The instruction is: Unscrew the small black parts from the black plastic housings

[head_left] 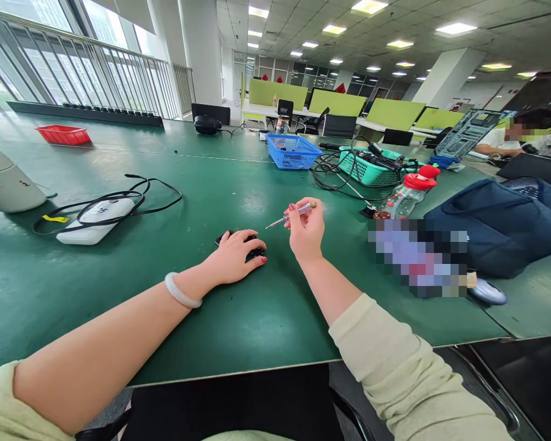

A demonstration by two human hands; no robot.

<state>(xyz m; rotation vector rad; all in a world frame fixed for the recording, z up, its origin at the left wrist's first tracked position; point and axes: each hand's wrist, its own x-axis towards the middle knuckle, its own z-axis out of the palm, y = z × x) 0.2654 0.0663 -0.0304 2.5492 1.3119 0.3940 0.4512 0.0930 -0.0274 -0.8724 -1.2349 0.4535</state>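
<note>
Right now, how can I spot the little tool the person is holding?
On the big green table, find the right hand raised near the middle. It pinches a thin screwdriver, tip pointing left. Unlike the black thing under the left hand, it is silvery with a clear handle.

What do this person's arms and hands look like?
Both arms wear pale cream sleeves, the right sleeve and left sleeve pushed back from the wrists. The left wrist carries a smooth, pale bangle. The left hand and right hand have red-painted nails.
</note>
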